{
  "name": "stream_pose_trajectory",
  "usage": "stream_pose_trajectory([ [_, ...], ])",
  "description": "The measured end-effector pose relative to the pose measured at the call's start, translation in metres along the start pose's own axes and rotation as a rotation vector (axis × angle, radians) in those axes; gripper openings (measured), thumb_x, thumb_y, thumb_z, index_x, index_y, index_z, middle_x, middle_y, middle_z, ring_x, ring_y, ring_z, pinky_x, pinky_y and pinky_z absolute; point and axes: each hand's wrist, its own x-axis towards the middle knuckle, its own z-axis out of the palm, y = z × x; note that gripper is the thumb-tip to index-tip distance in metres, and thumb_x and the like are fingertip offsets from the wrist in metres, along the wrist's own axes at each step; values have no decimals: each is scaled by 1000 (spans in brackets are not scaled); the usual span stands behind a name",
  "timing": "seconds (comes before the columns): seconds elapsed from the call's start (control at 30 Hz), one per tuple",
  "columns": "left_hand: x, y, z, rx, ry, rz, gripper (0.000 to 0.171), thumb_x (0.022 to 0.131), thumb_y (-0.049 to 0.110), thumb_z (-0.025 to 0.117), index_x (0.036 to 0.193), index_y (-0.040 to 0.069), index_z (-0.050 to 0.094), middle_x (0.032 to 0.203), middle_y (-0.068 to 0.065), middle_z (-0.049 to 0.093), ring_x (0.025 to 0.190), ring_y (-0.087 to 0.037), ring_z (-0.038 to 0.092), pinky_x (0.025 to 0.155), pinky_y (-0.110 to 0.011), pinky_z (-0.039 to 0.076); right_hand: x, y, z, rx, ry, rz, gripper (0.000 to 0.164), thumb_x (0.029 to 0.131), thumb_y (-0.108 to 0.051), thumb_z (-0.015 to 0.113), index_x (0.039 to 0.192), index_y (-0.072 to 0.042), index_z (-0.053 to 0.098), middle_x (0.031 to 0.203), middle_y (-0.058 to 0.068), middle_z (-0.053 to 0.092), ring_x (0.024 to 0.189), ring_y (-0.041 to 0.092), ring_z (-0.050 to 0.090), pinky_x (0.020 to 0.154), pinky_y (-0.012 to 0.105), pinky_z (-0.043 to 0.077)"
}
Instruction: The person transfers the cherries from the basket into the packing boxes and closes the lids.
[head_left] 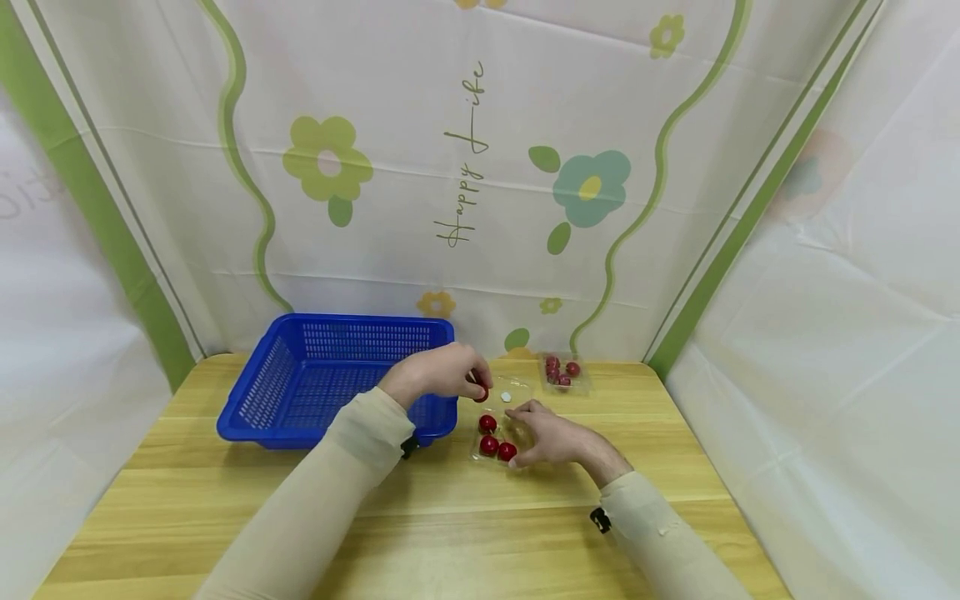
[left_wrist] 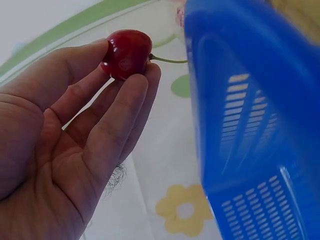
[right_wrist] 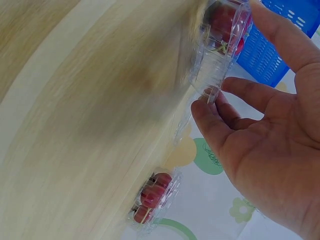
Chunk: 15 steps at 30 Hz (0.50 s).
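My left hand [head_left: 442,372] pinches a dark red cherry [left_wrist: 128,54] between thumb and fingertips, beside the right wall of the blue basket [head_left: 258,433]. A thin green stem [left_wrist: 169,60] sticks out from the fruit in the left wrist view. On the table, my right hand [head_left: 557,437] holds a clear plastic box [right_wrist: 212,70] by its edges, thumb on the near side and fingers on the far side. Three cherries [head_left: 489,446] are visible in that box in the head view. Its lid [head_left: 522,387] lies folded back with a small white sticker [head_left: 506,397] on it.
Another clear box [head_left: 583,386] with several red fruits [head_left: 552,374] stands at the table's back right. The basket, with slotted walls, takes up the back left of the wooden table [head_left: 465,542]. A printed curtain [head_left: 405,208] hangs behind and on both sides.
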Motion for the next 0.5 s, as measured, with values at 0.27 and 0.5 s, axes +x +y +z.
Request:
stream_pose_trajectory([
  [0.27,11,3,19,4,21,-7,13,114,14,78,121,11,89,119,-3,89,111,-18,81,103,-37,70,1,1,0,-8,0,0,99,95,-27,100,175,1,49,170,27,51,160,47,54,138,67,46],
  [0.5,17,8,35,21,45,2,14,114,13,78,122,9,89,121,-6,89,109,-20,82,103,-40,71,0,1,0,-17,2,-5,99,95,-27,100,174,3,49,170,27,51,160,47,54,137,66,47],
])
